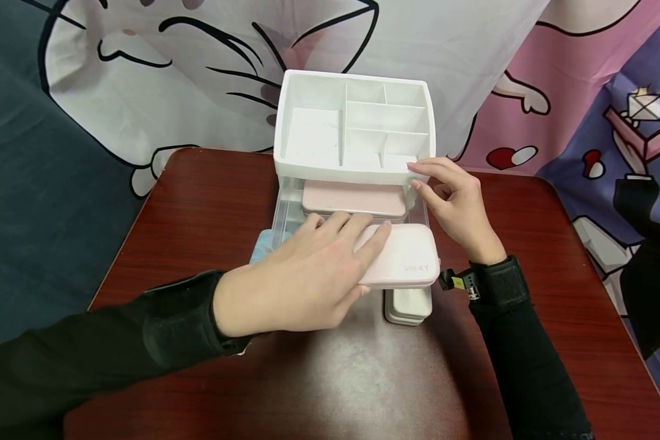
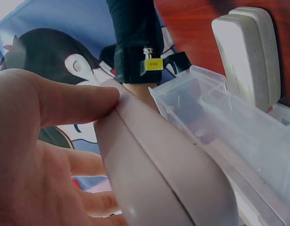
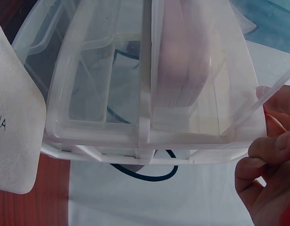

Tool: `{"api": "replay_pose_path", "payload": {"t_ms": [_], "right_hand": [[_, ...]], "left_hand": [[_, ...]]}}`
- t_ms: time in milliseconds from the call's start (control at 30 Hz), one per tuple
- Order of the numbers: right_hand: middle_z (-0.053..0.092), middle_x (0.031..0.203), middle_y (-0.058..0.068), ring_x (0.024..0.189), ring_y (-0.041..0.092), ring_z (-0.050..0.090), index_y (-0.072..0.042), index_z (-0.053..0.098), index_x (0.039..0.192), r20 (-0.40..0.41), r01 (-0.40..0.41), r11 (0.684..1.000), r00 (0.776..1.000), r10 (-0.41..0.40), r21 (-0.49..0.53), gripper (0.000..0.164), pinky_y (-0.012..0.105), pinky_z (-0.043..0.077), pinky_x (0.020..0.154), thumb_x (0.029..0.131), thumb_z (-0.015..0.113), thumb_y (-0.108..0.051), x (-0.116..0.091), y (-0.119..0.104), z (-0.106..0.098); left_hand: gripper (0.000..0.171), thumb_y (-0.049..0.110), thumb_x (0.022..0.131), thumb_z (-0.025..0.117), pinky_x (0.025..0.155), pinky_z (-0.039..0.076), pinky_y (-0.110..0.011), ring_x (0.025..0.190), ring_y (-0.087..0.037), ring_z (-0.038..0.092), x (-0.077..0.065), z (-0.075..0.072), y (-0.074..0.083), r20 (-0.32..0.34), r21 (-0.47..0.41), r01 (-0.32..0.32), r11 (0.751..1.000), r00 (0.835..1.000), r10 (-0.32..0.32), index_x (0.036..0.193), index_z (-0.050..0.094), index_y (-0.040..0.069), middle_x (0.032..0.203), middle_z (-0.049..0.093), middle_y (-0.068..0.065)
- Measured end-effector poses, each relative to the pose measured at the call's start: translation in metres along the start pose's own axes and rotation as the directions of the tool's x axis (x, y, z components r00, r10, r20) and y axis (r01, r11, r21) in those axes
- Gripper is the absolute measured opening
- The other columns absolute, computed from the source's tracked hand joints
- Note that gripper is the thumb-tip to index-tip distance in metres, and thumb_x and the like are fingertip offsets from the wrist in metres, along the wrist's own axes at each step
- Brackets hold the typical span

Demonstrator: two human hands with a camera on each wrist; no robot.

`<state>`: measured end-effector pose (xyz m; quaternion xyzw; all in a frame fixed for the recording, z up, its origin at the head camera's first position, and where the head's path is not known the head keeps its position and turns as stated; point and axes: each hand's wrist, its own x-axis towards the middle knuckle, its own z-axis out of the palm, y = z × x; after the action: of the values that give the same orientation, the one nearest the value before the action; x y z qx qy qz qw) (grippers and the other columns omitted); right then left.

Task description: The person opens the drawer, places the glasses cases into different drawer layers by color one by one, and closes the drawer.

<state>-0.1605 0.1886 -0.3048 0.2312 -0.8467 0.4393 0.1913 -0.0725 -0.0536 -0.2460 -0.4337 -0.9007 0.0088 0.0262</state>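
My left hand (image 1: 313,275) grips a pale pink hard case (image 1: 404,260) with faint lettering on its top, thumb pressed near its seam. The case is over the front of a pulled-out clear drawer (image 2: 239,110). A second pink case (image 1: 354,197) lies inside that drawer. Above it stands a white desktop organizer (image 1: 357,175) with an open compartment tray on top. My right hand (image 1: 458,205) pinches the organizer's front right corner, index fingertip on the rim and thumb below it.
Cream-coloured boxes (image 1: 409,307) stand on the reddish-brown table (image 1: 214,201) just in front of the drawer. Something light blue (image 1: 261,245) shows at the drawer's left. Behind the table hangs a cartoon-print cloth (image 1: 209,104).
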Motion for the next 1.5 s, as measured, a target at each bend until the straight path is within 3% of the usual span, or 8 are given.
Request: {"api": "replay_pose_path", "payload": {"t_ms": [800,1167,1500], "right_hand": [[0.065,0.114,0.015,0.068,0.014,0.047,0.000,0.069,0.116,0.004,-0.007,1.000,1.000,0.007,-0.006,0.028,0.013,0.036,0.058,0.088,0.065,0.001,0.002,0.003,0.002],[0.065,0.113,0.014,0.062,0.009,0.042,-0.002,0.069,0.117,0.005,-0.017,1.000,1.000,0.017,-0.009,0.028,0.015,0.034,0.056,0.089,0.065,0.000,0.002,0.003,0.001],[0.064,0.113,0.017,0.057,0.006,0.035,0.000,0.068,0.116,0.005,-0.012,1.000,1.000,0.012,-0.012,0.027,0.016,0.032,0.055,0.089,0.064,0.002,0.001,0.002,0.000]], "left_hand": [[0.072,0.036,0.091,0.061,0.101,0.043,-0.052,0.130,-0.032,0.045,0.017,-0.003,-0.027,0.110,-0.067,0.052,0.996,0.993,-0.045,0.149,0.032,0.004,0.144,0.044,-0.017],[0.072,0.032,0.087,0.067,0.092,0.048,-0.049,0.113,-0.028,0.057,0.024,-0.006,-0.038,0.108,-0.048,0.030,0.998,0.994,-0.025,0.144,0.038,-0.001,0.130,0.052,-0.016],[0.071,0.034,0.088,0.065,0.088,0.049,-0.046,0.114,-0.031,0.057,0.030,-0.007,-0.043,0.132,-0.032,0.054,0.998,0.990,-0.049,0.145,0.038,0.001,0.135,0.051,-0.015]]}}
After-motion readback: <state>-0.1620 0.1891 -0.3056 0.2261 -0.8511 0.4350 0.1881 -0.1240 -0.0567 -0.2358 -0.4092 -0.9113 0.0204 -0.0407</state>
